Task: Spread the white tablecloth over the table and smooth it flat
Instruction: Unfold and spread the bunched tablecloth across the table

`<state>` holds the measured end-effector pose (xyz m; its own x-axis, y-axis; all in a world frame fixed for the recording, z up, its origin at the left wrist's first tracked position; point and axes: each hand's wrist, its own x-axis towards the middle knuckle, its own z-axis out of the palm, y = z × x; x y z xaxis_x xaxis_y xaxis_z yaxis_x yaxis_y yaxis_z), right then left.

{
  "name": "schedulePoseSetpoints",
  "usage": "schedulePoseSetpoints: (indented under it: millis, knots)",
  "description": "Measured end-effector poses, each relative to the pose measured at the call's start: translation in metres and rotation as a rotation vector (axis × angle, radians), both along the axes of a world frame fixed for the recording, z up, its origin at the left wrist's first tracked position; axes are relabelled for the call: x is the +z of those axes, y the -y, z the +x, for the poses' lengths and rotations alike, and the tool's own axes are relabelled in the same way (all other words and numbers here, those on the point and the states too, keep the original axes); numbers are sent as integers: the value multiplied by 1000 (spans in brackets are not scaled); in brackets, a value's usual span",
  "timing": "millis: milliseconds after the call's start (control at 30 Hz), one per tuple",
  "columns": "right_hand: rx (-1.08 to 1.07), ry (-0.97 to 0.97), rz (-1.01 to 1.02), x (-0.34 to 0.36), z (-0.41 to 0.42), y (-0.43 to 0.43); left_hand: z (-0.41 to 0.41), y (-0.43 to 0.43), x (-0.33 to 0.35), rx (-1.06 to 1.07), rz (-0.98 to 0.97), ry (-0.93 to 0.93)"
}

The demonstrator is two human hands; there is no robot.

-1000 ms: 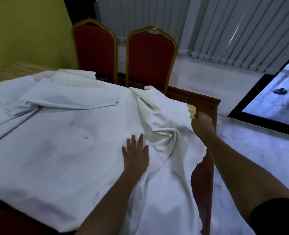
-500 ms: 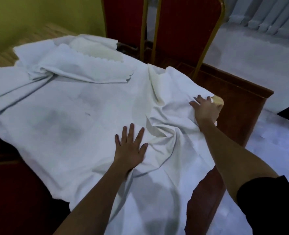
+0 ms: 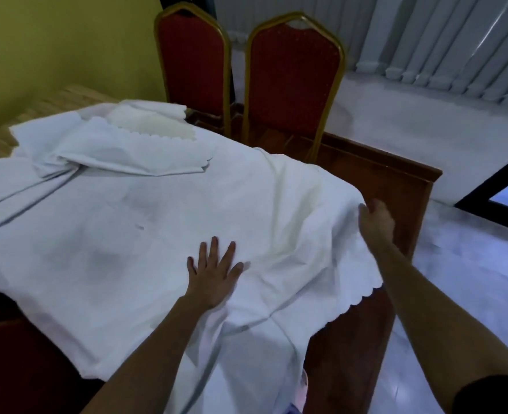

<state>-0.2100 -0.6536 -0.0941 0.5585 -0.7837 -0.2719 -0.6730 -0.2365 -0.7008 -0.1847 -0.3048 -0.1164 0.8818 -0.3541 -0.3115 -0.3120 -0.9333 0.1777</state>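
Two red chairs stand behind the brown desk. The white tablecloth lies on the desk, still folded at the back. The left hand presses it, fingers wide. The right hand grips its edge. The big bunch from before is pulled flatter. No writing shows.

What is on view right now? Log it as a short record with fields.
setting: wooden table with two red chairs behind it
cloth: white tablecloth covers most of the top; right end of the table bare
cloth state: far left part folded back on itself, creases near the front edge
left hand: flat on the cloth, fingers spread
right hand: gripping the cloth's right edge
task status: not yet flat
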Motion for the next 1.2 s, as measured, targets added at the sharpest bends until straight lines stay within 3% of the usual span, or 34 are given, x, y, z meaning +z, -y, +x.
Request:
schedulePoseSetpoints:
  millis: [100,233,433,567,667,833,933,1100,1200]
  knots:
    - [35,157,133,0,-12,-82,2,-4,6,-16,-23,-90]
    - [-74,92,184,-17,-58,-146,2,-32,13,-140,-41,-121]
    - [-329,108,15,4,-88,-144,-30,-80,7,-184,-94,-62]
    - [-200,77,177,2,-117,-195,-34,-99,7,-253,-107,-162]
    - [-160,175,283,-12,-153,-270,-30,-110,10,-310,-134,-226]
    - [-131,163,185,-40,-231,-370,-52,-140,2,-269,-302,-167]
    - [-127,81,206,-40,-258,-377,-73,-151,-2,-260,-257,-47]
    - [-147,-119,-54,-25,-264,-361,-104,-164,-5,-245,-175,-43]
    - [-289,-197,-177,-14,-283,-352,-114,-175,-2,-236,-124,-46]
